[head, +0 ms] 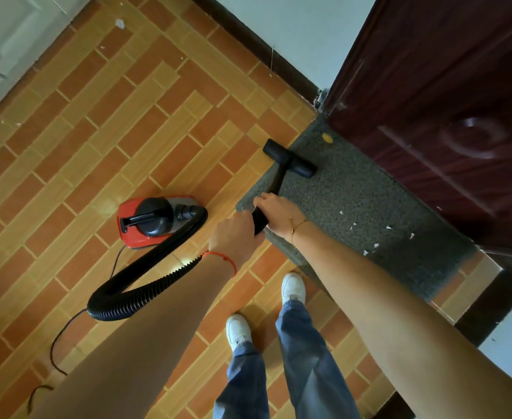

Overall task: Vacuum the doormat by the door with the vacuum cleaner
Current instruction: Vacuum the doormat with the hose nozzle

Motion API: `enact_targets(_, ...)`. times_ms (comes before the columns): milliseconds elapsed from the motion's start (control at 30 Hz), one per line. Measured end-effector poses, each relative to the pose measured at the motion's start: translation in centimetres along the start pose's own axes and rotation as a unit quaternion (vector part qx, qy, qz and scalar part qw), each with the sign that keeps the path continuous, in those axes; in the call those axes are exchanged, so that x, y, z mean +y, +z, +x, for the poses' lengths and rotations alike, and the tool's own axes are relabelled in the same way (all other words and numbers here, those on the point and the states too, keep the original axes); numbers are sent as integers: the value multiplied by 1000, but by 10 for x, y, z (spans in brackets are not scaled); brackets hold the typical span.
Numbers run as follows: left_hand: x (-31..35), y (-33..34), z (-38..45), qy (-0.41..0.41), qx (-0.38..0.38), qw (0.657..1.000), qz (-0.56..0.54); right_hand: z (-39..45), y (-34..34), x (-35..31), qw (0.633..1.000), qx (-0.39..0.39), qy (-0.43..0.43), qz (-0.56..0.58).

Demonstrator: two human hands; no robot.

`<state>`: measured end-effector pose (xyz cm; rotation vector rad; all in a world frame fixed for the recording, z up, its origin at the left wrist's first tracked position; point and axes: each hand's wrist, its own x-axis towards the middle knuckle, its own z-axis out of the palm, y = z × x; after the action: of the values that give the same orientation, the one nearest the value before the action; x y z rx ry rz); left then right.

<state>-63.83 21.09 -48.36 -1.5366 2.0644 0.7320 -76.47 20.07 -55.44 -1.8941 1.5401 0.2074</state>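
Grey speckled pile marks the doormat (369, 213), which lies flat on the tiled floor (82, 131) against the foot of the dark door (445, 101), its long axis running along the door. The vacuum head (291, 158) rests on the mat's far end, its crossbar lying across the near edge, partly over the tiles. From the head the black wand (274, 184) slopes back toward the person. Both hands grip the wand, fingers curled round it: the right hand (275, 213) is forward and nearer the head, the left hand (236, 234) just behind it, where the ribbed hose (145, 276) begins. White paper scraps (375, 244) lie on the mat's near half, to the right of the grip and well apart from the head. The coming stroke likely calls for drawing the head along the mat's long axis toward those scraps. The red vacuum cleaner (154, 220) sits on the tiles to the left, beside the mat.
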Motion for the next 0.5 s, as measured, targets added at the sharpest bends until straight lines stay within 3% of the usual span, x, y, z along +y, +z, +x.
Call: enact_targets(500,95,-46,81,38,11,999,-26,19,-67,115,999,10,26,-25)
